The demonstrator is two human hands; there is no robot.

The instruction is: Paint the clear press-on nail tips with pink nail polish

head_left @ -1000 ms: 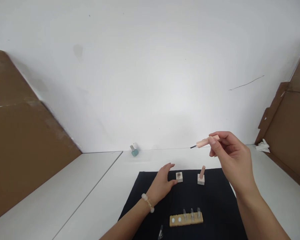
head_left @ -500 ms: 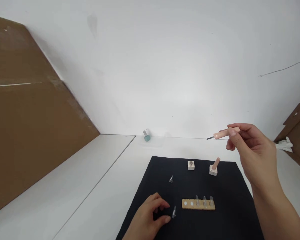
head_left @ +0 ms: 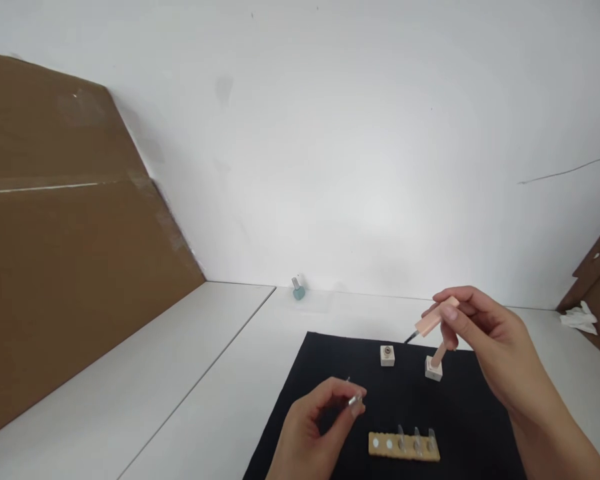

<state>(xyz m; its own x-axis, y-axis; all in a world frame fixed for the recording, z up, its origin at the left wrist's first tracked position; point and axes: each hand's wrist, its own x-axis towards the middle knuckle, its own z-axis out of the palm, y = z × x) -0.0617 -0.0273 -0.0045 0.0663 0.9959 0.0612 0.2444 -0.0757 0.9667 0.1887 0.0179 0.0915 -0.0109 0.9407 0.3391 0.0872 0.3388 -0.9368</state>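
Dial is the black cloth [head_left: 330, 360], 12 lying away from you. One small, clear, plastic-looking piece [head_left: 355, 400] is sitting near centre, toward 9; your left hand [head_left: 313, 423] is pinching it, thumb against forefinger. Your right hand [head_left: 483, 327] is gripping one pale-peach, square-sided brush cap [head_left: 431, 321] at 1, dark bristles pointing toward 8. You seem to be readying brush and piece; the next move probably calls for a steady pinch and bristles kept off the cloth.

Counts outward: one tan, wavy-edged strip [head_left: 383, 453] is lying at 5, bearing two white oval dots and three upright clear tips. Two whitish cube bottles are standing: one uncapped [head_left: 387, 359] at 12, one peach-capped [head_left: 433, 371] at 2. Beyond the cloth, one teal, grey-capped bottle [head_left: 299, 293] is resting at 11.
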